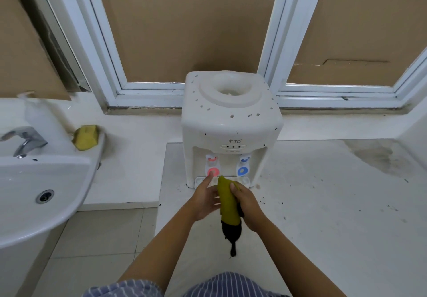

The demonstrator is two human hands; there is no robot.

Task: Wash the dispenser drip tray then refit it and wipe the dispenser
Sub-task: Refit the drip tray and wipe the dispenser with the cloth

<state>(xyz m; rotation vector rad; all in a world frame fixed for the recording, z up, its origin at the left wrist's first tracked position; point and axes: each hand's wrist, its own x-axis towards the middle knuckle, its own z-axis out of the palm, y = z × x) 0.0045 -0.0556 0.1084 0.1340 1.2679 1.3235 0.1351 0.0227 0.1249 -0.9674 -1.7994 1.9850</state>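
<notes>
Two bare forearms run up from about 6 o'clock toward the centre, ending in the left hand [205, 201] and the right hand [248, 204], both without rings, watch or gloves. At 6 o'clock sits a blue garment with thin white stripes [221, 284], its cloth creased.

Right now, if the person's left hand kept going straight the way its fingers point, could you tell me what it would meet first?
Most likely the round red tap lever on the white plastic water dispenser: the left hand has its fingertips pointing up at it, just short of touching, though depth is unclear from this single view.
</notes>
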